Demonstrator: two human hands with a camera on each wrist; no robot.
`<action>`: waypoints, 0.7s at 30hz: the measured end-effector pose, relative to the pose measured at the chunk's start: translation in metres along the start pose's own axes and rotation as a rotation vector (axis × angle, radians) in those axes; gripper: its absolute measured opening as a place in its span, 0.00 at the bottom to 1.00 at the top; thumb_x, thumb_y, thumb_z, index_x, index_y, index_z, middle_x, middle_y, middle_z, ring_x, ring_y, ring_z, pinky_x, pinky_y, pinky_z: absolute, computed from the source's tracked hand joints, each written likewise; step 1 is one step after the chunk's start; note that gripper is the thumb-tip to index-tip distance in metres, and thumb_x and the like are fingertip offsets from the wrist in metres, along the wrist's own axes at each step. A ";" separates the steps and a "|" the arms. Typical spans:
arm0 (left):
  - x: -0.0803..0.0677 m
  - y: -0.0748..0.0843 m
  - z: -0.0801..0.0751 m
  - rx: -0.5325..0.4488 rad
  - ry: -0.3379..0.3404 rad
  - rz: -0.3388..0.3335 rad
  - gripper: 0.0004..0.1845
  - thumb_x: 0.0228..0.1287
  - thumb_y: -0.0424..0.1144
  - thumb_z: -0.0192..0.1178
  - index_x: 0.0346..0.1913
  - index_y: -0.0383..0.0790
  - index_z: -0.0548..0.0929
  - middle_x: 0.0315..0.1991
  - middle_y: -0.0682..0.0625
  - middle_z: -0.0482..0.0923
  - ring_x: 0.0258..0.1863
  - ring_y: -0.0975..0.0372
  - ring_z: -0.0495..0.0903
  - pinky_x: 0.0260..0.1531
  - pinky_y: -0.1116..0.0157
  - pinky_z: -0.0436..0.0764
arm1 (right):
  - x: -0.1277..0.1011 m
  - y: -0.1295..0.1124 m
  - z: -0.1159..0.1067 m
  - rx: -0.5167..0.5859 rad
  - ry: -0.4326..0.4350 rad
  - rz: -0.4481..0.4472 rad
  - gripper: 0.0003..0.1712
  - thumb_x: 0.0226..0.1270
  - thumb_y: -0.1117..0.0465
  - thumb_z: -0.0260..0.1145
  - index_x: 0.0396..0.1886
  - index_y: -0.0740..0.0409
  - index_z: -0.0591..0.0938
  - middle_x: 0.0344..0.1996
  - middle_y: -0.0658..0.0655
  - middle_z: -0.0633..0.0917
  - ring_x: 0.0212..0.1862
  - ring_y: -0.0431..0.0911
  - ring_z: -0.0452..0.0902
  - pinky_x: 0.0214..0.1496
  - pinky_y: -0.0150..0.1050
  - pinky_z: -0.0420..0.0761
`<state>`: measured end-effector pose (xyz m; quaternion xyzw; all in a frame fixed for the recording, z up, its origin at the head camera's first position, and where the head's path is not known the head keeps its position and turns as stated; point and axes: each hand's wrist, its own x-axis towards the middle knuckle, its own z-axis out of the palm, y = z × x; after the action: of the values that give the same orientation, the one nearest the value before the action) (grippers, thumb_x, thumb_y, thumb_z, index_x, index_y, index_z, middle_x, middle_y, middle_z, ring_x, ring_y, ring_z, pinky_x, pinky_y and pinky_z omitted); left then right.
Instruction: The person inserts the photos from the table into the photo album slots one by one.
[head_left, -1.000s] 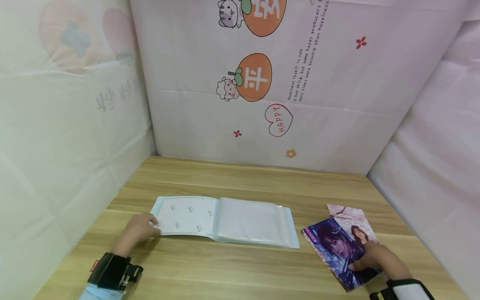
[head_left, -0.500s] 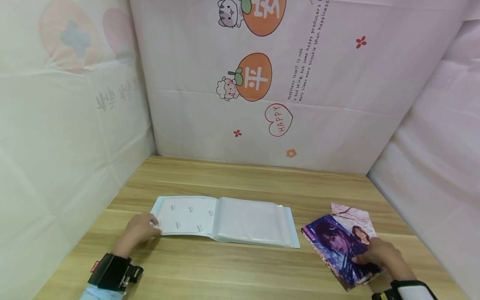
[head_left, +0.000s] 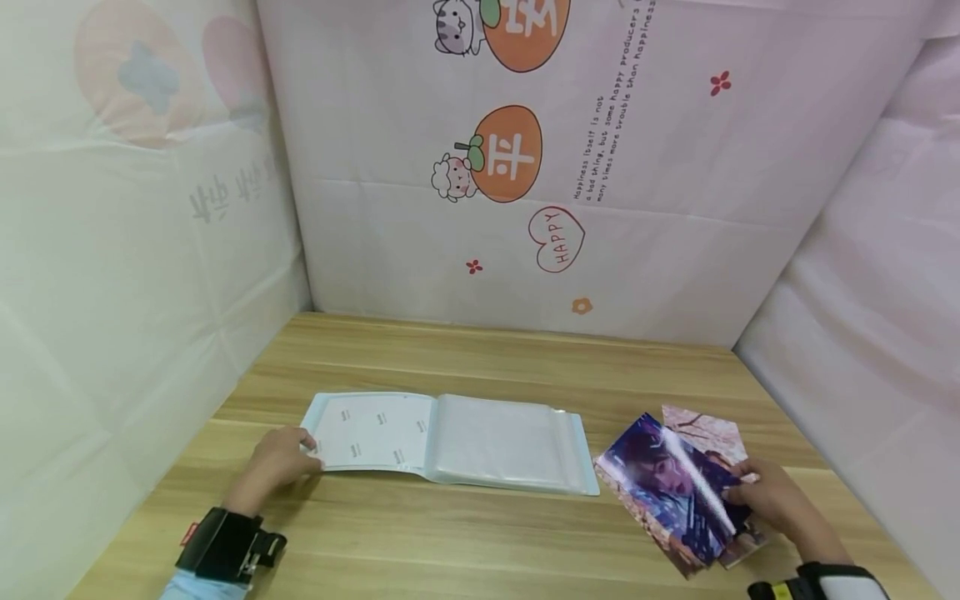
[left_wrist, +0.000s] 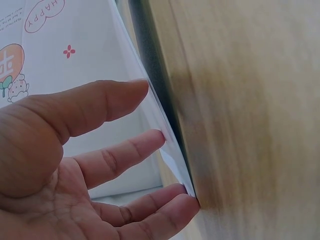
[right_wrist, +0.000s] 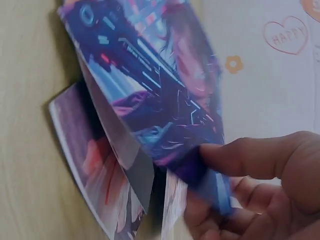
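An open photo album with pale blue covers lies on the table, a white printed sheet on its left side and clear sleeves on its right. My left hand rests at the album's left end. In the left wrist view its extended thumb and fingers touch the edge. My right hand pinches a glossy purple-and-blue picture print at its right side, thumb on the front and fingers behind. The print is tilted up, with light glaring across it. Other picture prints lie beneath, one showing pink blossom.
The wooden table is enclosed by white cloth at the back and both sides, printed with cartoons and lettering. The prints lie just right of the album.
My right hand has moved slightly up and right and lifted the purple-and-blue print's right side off the prints beneath. The left hand and album have stayed put.
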<state>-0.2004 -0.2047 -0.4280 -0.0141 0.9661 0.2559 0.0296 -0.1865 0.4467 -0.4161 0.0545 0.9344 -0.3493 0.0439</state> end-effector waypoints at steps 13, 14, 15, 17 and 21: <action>-0.001 0.003 -0.001 0.018 0.009 0.017 0.14 0.44 0.36 0.67 0.33 0.29 0.80 0.32 0.41 0.76 0.27 0.54 0.71 0.27 0.59 0.71 | 0.005 0.011 -0.009 0.545 0.004 0.227 0.15 0.63 0.58 0.61 0.40 0.68 0.74 0.25 0.52 0.77 0.28 0.44 0.74 0.31 0.39 0.80; -0.001 0.003 -0.001 0.018 0.008 0.016 0.14 0.44 0.36 0.67 0.33 0.30 0.79 0.31 0.41 0.76 0.27 0.54 0.71 0.27 0.60 0.71 | 0.005 0.010 -0.008 0.546 -0.003 0.224 0.21 0.63 0.58 0.60 0.45 0.73 0.71 0.26 0.52 0.78 0.29 0.44 0.75 0.31 0.39 0.80; -0.001 0.003 -0.001 0.018 0.005 0.014 0.14 0.44 0.36 0.67 0.33 0.29 0.79 0.31 0.41 0.75 0.27 0.54 0.71 0.27 0.60 0.71 | 0.005 0.010 -0.008 0.550 -0.014 0.218 0.26 0.64 0.58 0.60 0.50 0.76 0.67 0.27 0.52 0.78 0.30 0.44 0.76 0.31 0.39 0.80; -0.001 0.003 -0.001 0.018 0.003 0.010 0.14 0.44 0.36 0.67 0.33 0.30 0.79 0.31 0.42 0.75 0.27 0.54 0.71 0.27 0.60 0.71 | 0.004 0.007 -0.006 0.536 -0.041 0.186 0.35 0.64 0.61 0.60 0.57 0.83 0.55 0.28 0.54 0.79 0.31 0.45 0.77 0.34 0.41 0.80; -0.001 0.003 -0.001 0.022 0.003 0.016 0.14 0.44 0.36 0.67 0.33 0.30 0.79 0.31 0.42 0.75 0.27 0.54 0.71 0.27 0.60 0.71 | 0.000 0.004 -0.003 0.529 -0.049 0.169 0.38 0.62 0.67 0.59 0.61 0.82 0.48 0.28 0.54 0.79 0.29 0.44 0.77 0.32 0.39 0.80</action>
<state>-0.1996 -0.2025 -0.4253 -0.0066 0.9691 0.2452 0.0263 -0.1864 0.4513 -0.4165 0.1333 0.8014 -0.5776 0.0796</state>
